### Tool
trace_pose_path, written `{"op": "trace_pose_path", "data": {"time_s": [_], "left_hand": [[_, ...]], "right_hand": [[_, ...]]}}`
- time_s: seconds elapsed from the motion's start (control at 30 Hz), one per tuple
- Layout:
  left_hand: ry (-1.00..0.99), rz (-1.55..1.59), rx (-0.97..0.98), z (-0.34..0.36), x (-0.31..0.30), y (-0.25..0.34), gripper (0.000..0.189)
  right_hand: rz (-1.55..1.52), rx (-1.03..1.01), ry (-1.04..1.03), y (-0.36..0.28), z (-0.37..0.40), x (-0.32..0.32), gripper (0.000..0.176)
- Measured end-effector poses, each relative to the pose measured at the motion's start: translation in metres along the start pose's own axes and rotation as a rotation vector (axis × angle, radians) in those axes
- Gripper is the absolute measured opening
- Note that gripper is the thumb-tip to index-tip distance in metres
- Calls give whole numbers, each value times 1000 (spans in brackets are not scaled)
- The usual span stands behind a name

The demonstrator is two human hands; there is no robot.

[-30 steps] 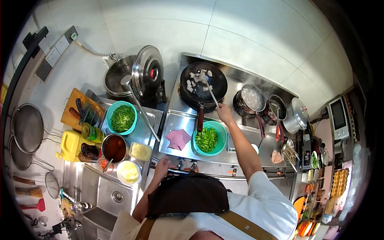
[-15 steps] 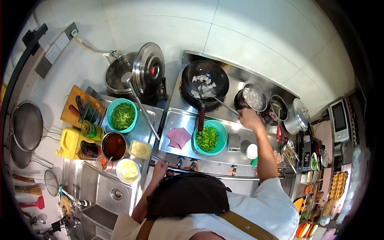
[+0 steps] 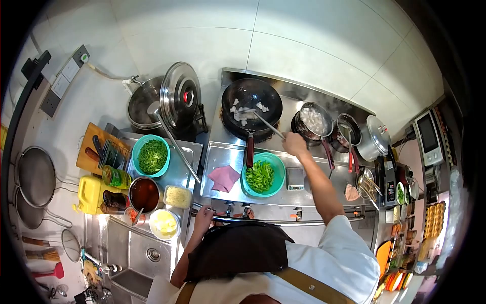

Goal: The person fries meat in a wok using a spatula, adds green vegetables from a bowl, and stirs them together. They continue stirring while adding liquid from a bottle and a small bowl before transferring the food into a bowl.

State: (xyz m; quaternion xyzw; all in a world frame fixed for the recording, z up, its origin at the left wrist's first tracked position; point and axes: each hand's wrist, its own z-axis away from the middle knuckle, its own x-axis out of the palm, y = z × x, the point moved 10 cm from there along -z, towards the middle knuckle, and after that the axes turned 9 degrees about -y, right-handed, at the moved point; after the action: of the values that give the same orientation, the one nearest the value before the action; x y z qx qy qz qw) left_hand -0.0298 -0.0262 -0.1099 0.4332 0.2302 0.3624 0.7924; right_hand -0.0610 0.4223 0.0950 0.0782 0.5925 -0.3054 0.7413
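Note:
My right hand (image 3: 294,144) is closed round the handle of a long metal ladle (image 3: 268,124), whose head lies among pale pieces of food in a black wok (image 3: 258,91) on the stove. Down by the counter's front edge, my left hand (image 3: 204,218) is at the rail near the burner knobs; its fingers are small and partly hidden. In front of the wok stand a turquoise bowl of cut green vegetables (image 3: 260,176) and a folded purple cloth (image 3: 224,178). A small pot with white contents (image 3: 314,120) is right of the wok.
Left are a large lidded pot (image 3: 147,104), a bowl of chopped greens (image 3: 152,155), a pot of dark red liquid (image 3: 145,191), a yellow jug (image 3: 90,194) and a sink (image 3: 132,238). A second small pan (image 3: 349,129) and a silver pot (image 3: 372,138) stand right.
My right hand has moved left with the ladle, and the pale pieces have shifted in the wok. The view has shifted slightly. The white container by my right forearm no longer shows.

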Motion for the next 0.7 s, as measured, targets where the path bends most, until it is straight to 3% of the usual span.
{"op": "trace_pose_path", "data": {"time_s": [0.1, 0.2, 0.33, 0.47, 0.57, 0.7], "left_hand": [[7, 3, -13, 4, -3, -13, 35], [-7, -31, -27, 5, -3, -19, 35], [-48, -69, 11, 0, 3, -8, 34], [-32, -110, 109, -18, 3, -3, 33], [-33, -85, 48, -12, 5, 7, 31], [-27, -84, 49, -6, 4, 11, 32]], "right_hand": [[191, 46, -31, -1, 28, -33, 25], [185, 37, -50, -7, 52, -50, 23], [99, -45, -50, -17, 38, -19, 22], [15, 56, 68, -9, 1, 6, 23], [-91, 138, 135, -1, -7, 21, 24], [-46, 42, 84, -2, -5, 38, 24]]}}
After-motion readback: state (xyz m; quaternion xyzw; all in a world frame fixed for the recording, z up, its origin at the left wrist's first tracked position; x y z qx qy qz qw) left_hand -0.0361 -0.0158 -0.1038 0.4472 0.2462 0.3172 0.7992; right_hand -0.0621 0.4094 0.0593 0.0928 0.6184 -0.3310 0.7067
